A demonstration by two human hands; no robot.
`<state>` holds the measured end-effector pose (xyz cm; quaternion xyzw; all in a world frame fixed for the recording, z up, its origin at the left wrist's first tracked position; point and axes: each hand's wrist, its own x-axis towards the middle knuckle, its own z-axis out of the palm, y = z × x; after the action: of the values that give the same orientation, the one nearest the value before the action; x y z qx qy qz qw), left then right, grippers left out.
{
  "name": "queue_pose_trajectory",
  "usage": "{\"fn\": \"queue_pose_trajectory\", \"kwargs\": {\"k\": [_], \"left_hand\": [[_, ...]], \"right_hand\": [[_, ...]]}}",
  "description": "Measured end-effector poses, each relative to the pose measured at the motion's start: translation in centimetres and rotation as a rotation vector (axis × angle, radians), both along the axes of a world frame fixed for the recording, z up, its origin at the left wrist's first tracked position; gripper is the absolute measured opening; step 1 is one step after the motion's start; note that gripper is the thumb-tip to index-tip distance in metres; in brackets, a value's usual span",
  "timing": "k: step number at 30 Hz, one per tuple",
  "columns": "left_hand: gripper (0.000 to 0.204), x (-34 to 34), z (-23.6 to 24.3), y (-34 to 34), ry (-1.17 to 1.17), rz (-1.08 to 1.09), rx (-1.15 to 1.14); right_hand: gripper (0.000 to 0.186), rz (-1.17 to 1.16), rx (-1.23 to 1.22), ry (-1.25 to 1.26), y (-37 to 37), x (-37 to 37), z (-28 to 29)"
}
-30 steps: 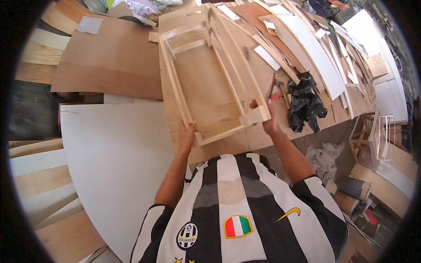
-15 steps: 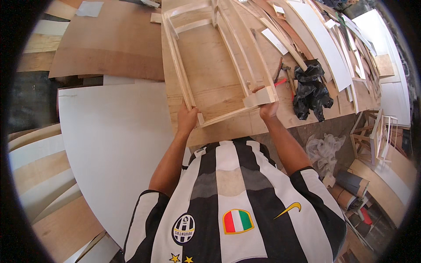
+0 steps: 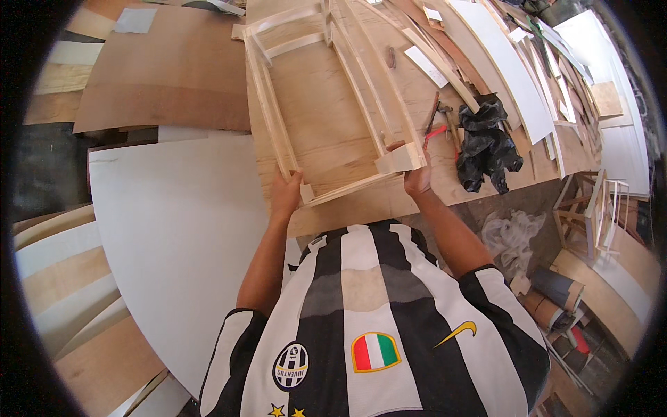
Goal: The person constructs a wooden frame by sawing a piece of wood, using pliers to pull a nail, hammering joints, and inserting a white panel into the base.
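Observation:
A long, open wooden frame point(image 3: 353, 89) of pale strips lies over the plywood worktable point(image 3: 313, 132), its far end reaching the top of the view. My left hand point(image 3: 285, 193) is closed round its near left corner, the thumb on the inner side. At the near right corner, my right hand point(image 3: 417, 177) grips the frame beside a small pale wood block point(image 3: 396, 161). Part of the right fingers is hidden behind that block and the frame's corner.
Right of the frame lie a hammer point(image 3: 450, 124), a red-handled tool point(image 3: 435, 131) and a crumpled black plastic bag point(image 3: 490, 149). Wood strips and a white panel point(image 3: 511, 73) cover the table's right side. A large white sheet point(image 3: 180, 236) stands left; clear plastic point(image 3: 514, 240) lies on the floor.
Both hands have shifted the frame a little to the left and slightly nearer to me. Their grip on its two near corners stays the same.

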<state>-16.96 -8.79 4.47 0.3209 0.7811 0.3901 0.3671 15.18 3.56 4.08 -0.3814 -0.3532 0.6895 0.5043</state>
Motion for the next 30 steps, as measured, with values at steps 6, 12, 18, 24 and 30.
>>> {"fn": "queue_pose_trajectory", "kwargs": {"k": [6, 12, 18, 24, 30], "left_hand": [[0.073, 1.6, 2.5, 0.3, 0.554, 0.034, 0.041], [0.066, 8.4, 6.5, 3.1, 0.853, -0.103, 0.049], [0.049, 15.6, 7.8, 6.0, 0.278, -0.216, 0.379], [0.056, 19.9, 9.0, 4.9, -0.126, -0.116, 0.495], [0.047, 24.4, 9.1, 0.4, -0.110, 0.099, 0.563]], "right_hand": [[0.059, 0.157, 0.142, -0.222, 1.2, 1.6, 0.5], [0.035, 0.198, 0.252, -0.178, 4.2, 3.1, 0.3], [0.030, 0.235, 0.306, -0.150, 5.6, 6.1, 0.7], [0.027, 0.117, 0.311, -0.257, 4.0, 11.9, -0.2], [0.025, 0.027, 0.312, -0.615, 2.6, 20.0, 0.4]]}}
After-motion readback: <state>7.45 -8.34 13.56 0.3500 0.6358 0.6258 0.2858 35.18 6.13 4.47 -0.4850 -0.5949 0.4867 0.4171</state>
